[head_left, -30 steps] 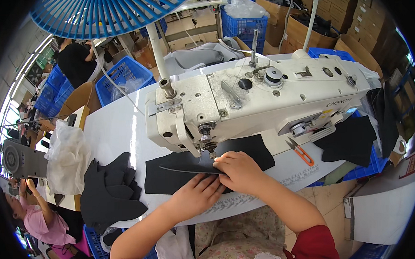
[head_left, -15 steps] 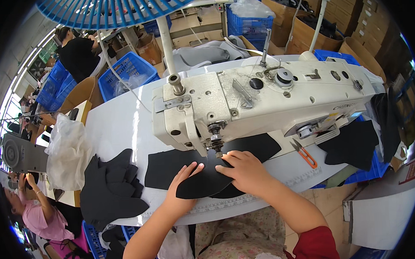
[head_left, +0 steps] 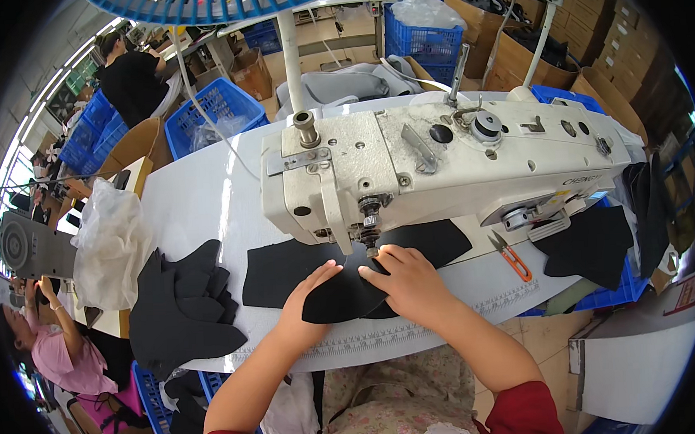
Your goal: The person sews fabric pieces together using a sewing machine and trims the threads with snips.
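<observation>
Black fabric pieces lie beneath the needle area [head_left: 370,239] of a white sewing machine [head_left: 438,166]. One wide piece [head_left: 276,278] spreads to the left, and another part [head_left: 434,240] reaches right behind my fingers. A curved black piece [head_left: 343,299] overlaps them on the near side. My left hand [head_left: 308,300] lies beside that curved edge, fingers stretched toward the needle; its thumb is hidden. Pressed on the fabric just right of the needle, my right hand [head_left: 409,284] has its thumb apart from its fingers.
Orange-handled thread snips [head_left: 512,258] lie right of my right hand. A stack of black cut pieces [head_left: 185,309] sits on the left of the white table [head_left: 184,197]; more black fabric [head_left: 585,245] lies at right. A ruler strip [head_left: 415,334] runs along the near edge. Two other people work at left.
The curved black piece has slid a little away from me, toward the needle. Both hands stay on the fabric, nearly in place. The whole view has shifted slightly.
</observation>
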`<state>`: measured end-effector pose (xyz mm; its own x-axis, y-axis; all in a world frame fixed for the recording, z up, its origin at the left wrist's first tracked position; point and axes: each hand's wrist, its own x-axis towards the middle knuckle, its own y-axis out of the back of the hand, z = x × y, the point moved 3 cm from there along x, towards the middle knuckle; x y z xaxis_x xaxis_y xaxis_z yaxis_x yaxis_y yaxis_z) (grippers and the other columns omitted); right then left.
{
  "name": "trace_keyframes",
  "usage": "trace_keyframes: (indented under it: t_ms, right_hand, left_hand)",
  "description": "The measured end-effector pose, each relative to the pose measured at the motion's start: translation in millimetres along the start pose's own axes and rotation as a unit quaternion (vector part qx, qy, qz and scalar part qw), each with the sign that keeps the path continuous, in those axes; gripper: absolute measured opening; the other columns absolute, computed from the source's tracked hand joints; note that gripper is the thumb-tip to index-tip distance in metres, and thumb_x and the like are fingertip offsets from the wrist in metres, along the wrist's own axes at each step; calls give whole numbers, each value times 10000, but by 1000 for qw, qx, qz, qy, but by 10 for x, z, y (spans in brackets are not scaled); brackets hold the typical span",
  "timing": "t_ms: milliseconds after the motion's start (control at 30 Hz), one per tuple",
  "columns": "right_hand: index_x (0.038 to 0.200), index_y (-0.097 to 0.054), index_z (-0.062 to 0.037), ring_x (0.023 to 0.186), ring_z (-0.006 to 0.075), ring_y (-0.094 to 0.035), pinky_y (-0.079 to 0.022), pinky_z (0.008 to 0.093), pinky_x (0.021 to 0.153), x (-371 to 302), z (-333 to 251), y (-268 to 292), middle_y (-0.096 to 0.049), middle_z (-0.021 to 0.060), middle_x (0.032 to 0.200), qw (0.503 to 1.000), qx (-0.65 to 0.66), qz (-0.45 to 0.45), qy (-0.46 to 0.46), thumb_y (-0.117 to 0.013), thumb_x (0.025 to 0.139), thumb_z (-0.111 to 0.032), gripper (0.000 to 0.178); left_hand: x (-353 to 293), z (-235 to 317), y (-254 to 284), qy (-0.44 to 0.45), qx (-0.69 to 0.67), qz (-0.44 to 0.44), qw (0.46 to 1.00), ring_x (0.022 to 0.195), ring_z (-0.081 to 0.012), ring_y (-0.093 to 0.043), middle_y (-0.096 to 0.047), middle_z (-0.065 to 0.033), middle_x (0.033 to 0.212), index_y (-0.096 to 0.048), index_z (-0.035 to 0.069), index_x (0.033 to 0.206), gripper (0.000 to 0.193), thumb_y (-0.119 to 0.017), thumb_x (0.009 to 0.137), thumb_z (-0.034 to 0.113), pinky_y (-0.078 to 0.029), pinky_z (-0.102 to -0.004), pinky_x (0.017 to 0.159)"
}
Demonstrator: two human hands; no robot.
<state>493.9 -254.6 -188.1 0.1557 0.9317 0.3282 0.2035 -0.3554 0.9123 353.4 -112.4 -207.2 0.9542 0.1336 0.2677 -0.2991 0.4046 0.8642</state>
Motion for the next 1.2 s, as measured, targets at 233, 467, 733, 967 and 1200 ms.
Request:
trace_keyframes:
  t_ms: [233,467,733,967,1200]
  right_hand:
    - [1171,-604,-92,1186,268,-484,-413,383,940,58,11,-25,-561,114,1215,1000,-5,15,-11,-696,669,-62,511]
    - [1172,-581,-52,1171,270,-501,-408,382,950,123,-17,-77,-577,101,1180,1000,24,-8,-5,-713,661,-80,528]
    - [1028,-715,-181,1134,223,-550,-422,382,935,66,155,-154,-622,76,1161,998,31,52,17,-626,726,-58,338]
    - [997,-720,-207,1137,221,-554,-417,382,953,74,306,-132,-625,52,1177,996,64,44,42,-626,711,-46,342]
    - [999,-711,-195,1151,226,-545,-407,390,972,95,298,-96,-617,53,1183,996,67,35,39,-621,720,-42,332]
  left_hand:
    - [43,-151,-42,14,-13,2,1000,1251,-320,-509,-549,-164,1323,-592,20,1200,457,-631,745,25,-445,-407,988]
    - [138,-29,22,59,0,48,997,1174,-318,-560,-606,-140,1237,-608,41,1197,519,-644,682,-17,-459,-387,985]
    - [124,-240,163,8,-40,4,999,1196,-331,-538,-575,-135,1302,-674,72,1131,456,-648,680,9,-442,-405,1006]
    - [165,-259,206,-70,-4,-60,996,1280,-341,-484,-555,-151,1336,-711,95,1092,477,-603,647,-40,-441,-427,1024]
    - [197,-309,221,-73,-23,-55,996,1280,-343,-484,-567,-151,1321,-712,105,1088,517,-573,625,-77,-437,-421,1033]
